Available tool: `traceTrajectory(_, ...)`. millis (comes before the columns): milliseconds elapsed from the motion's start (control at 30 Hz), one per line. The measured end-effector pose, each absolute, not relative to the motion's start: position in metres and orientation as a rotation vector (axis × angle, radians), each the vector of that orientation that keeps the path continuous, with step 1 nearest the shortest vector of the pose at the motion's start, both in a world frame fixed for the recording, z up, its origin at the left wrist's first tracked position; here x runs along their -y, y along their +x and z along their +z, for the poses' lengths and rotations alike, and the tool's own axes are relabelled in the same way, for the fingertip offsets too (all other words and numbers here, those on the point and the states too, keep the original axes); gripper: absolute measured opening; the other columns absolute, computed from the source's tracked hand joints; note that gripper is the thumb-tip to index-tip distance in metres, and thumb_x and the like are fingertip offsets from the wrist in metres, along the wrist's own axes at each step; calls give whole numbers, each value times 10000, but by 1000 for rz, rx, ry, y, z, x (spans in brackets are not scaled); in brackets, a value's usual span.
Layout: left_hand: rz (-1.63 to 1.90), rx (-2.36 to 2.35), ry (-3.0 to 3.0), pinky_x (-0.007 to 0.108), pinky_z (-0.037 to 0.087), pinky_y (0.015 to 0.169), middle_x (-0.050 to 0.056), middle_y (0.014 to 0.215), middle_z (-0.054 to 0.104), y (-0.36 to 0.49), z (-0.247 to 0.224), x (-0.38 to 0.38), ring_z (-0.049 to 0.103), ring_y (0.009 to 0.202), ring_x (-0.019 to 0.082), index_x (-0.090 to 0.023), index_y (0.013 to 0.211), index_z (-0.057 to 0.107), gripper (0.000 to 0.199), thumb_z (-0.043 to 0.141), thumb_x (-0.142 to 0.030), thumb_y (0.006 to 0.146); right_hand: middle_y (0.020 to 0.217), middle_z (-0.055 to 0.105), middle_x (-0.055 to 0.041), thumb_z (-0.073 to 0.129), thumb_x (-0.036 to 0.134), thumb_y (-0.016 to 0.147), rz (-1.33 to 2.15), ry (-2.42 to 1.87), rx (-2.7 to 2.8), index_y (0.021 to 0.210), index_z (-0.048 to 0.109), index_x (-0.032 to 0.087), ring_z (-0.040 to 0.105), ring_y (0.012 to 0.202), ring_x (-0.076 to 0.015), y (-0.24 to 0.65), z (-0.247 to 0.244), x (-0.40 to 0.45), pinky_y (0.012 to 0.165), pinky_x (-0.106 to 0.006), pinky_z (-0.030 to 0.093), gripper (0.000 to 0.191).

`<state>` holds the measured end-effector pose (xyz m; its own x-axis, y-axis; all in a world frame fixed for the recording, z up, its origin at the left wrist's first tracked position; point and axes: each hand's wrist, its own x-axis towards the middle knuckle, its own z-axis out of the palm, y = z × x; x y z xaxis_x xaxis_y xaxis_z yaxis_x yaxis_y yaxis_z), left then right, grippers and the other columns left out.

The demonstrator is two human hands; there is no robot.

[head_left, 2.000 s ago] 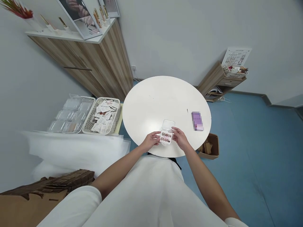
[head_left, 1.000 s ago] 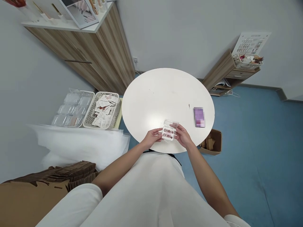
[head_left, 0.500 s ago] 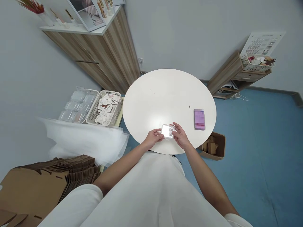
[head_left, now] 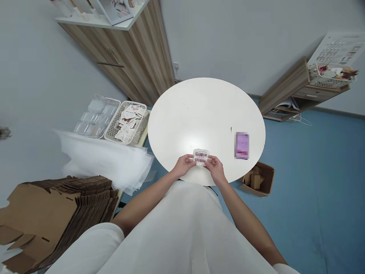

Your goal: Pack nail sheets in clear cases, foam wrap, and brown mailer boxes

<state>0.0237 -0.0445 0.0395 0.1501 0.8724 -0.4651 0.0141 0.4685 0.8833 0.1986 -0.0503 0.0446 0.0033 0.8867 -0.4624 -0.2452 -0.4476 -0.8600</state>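
Between my hands, over the near edge of the white oval table (head_left: 205,110), is a small clear plastic case (head_left: 201,157). Inside it two rows of small pinkish-brown pieces show, which look like press-on nails. My left hand (head_left: 184,165) grips the case's left side, thumb toward the near corner. The right side is pinched by my right hand (head_left: 215,168), with the thumb at the near right corner. Farther right on the table lies a purple, pixelated rectangular item (head_left: 242,145), apart from both hands.
To the left stand a white basket of printed cards (head_left: 127,123) and a tray of clear plastic cases (head_left: 97,118). White sheets (head_left: 105,160) and a stack of flat brown cardboard (head_left: 45,217) lie nearer. A cardboard box (head_left: 264,179) sits on the floor at right.
The case has turned out of the glare, so its two rows of pieces now show. My right fingers have shifted down along its right side. The view has swung slightly.
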Motion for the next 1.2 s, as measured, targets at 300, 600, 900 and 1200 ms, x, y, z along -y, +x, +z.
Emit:
traceTrajectory(300, 914, -1492, 945, 314, 460, 783, 91, 1100, 528, 7, 36, 45, 550, 942, 161, -203, 1183, 451, 458, 567, -234, 740, 784, 599, 11, 667, 357, 636, 1583, -1422, 733, 958, 466, 235, 613, 757, -151, 166, 34, 34, 770, -371, 488, 399)
traceTrajectory(600, 920, -1573, 1077, 336, 428, 842, 80, 1198, 421, -57, 26, 24, 480, 1031, 181, -251, 1278, 376, 639, 512, -103, 671, 902, 591, -31, 608, 371, 677, 1604, -1513, 872, 1011, 458, 234, 588, 795, -163, 84, 26, -2, 772, -372, 465, 390)
traceTrajectory(900, 807, -1728, 1013, 333, 415, 847, 75, 1136, 381, -149, 10, -32, 443, 1055, 209, -250, 1285, 373, 667, 559, -171, 649, 1058, 522, -58, 566, 355, 681, 1483, -1684, 1073, 1097, 518, 232, 496, 933, -182, -12, 10, -54, 845, -361, 425, 437)
traceTrajectory(1200, 740, -1680, 1005, 340, 364, 910, 97, 1180, 373, -191, -21, -85, 408, 1119, 231, -212, 1291, 358, 567, 499, -249, 743, 1015, 559, -51, 498, 337, 716, 1476, -1717, 1132, 1127, 535, 227, 514, 777, -166, -59, -12, -99, 784, -355, 428, 427)
